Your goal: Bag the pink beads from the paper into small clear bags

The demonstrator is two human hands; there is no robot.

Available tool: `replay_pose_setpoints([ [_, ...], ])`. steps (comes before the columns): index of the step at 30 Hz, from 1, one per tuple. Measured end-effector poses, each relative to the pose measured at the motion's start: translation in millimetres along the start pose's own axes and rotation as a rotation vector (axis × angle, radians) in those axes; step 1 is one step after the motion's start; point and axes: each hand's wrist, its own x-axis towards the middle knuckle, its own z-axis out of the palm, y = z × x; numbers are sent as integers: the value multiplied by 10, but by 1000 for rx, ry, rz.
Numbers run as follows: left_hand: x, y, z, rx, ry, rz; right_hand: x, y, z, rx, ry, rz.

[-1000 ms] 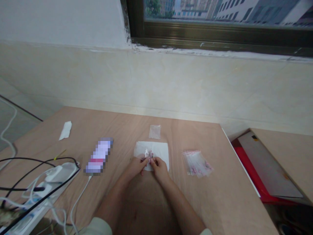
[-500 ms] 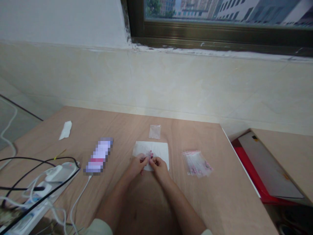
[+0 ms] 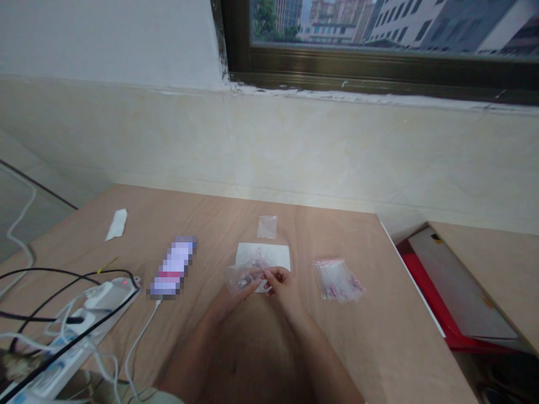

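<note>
Over a white sheet of paper [image 3: 275, 255], a clear plastic bag [image 3: 244, 274] with a pinkish edge lies across my left hand [image 3: 240, 294]. The left thumb presses on the bag, and the fingers under it are partly hidden. My right hand [image 3: 280, 282] meets it from the right, thumb and forefinger pinched at the bag's edge. Small pinkish bits show at the bag near the fingertips, too blurred to name. Beyond the paper lies a small flat clear bag [image 3: 267, 226]. To the right rests a fanned stack of clear bags [image 3: 338, 280] with pink edges and small reddish contents.
A phone [image 3: 173, 266] with a blurred screen lies left of the paper, a white cable plugged in. Farther left are a power strip [image 3: 107, 300] with tangled cords and a white paper scrap [image 3: 117, 224]. A wall and window [image 3: 357, 62] stand behind the wooden table [image 3: 404, 314].
The clear bag now spreads over my left hand, which has turned and moved slightly left. My right hand has shifted slightly right, still pinching. The camera view has tilted a little.
</note>
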Motion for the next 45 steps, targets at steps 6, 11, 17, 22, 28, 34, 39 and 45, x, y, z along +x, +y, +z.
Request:
replay_pose_setpoints([
  [6, 48, -168, -214, -72, 76, -7, -61, -122, -84, -176, -39, -127],
  [11, 91, -37, -382, -58, 183, -34, -82, -262, -164, -546, -44, -340],
  [17, 112, 197, -341, 69, 18, -23, -91, -356, -171, -571, -31, -329],
  [22, 85, 170, -296, 14, 56, -34, -78, -248, -160, -390, -24, -277],
  [28, 61, 204, -232, 7, 107, -42, -76, -170, -86, -344, 83, -313],
  [34, 87, 202, -208, -24, 148, -13, -77, -207, -69, -254, 5, -279],
  [39, 45, 263, -214, 27, 50, 4, -92, -253, -65, -276, 41, -319],
  [45, 33, 270, -223, 70, -62, 43, -115, -283, -41, -257, -1, -285],
])
